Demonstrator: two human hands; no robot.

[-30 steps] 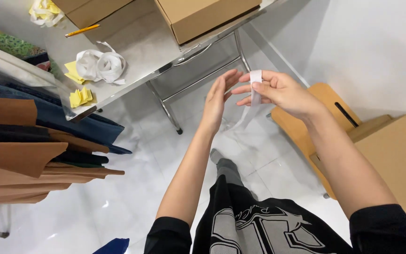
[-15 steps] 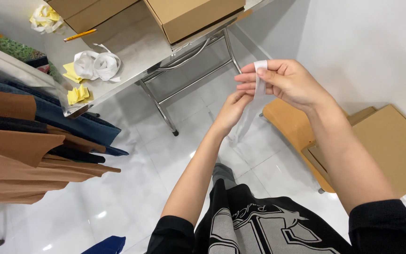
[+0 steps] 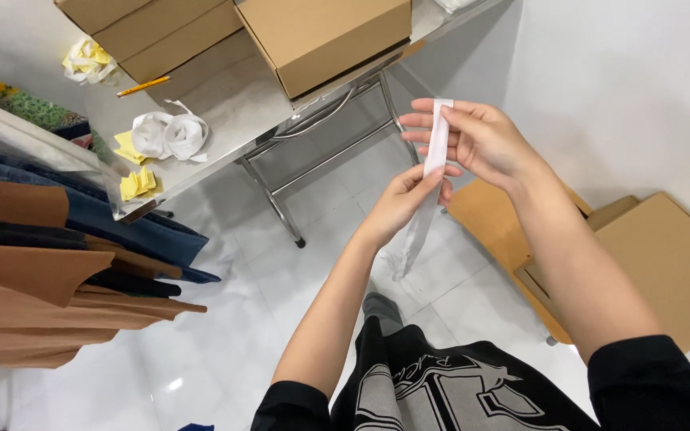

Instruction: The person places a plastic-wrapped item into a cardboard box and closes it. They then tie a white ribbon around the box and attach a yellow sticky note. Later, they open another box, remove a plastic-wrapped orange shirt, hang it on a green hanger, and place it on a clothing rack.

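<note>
2 hands on 1 long white paper strip (image 3: 434, 152) | right hand (image 3: 485, 140) grip closed on its top end | left hand (image 3: 409, 199) grip pinching mid-length, above white tiled floor (image 3: 225, 319) | looks light, limp, tearable; best held by its ends

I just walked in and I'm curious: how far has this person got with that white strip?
Looks early to midway. Done: the white strip is off the table and up in the air. In hand: the right hand pinches its top end, the left hand grips lower down, and a clear tail hangs below. Left: the strip is not yet put on anything; the cardboard boxes and the hanging clothes are untouched.
</note>
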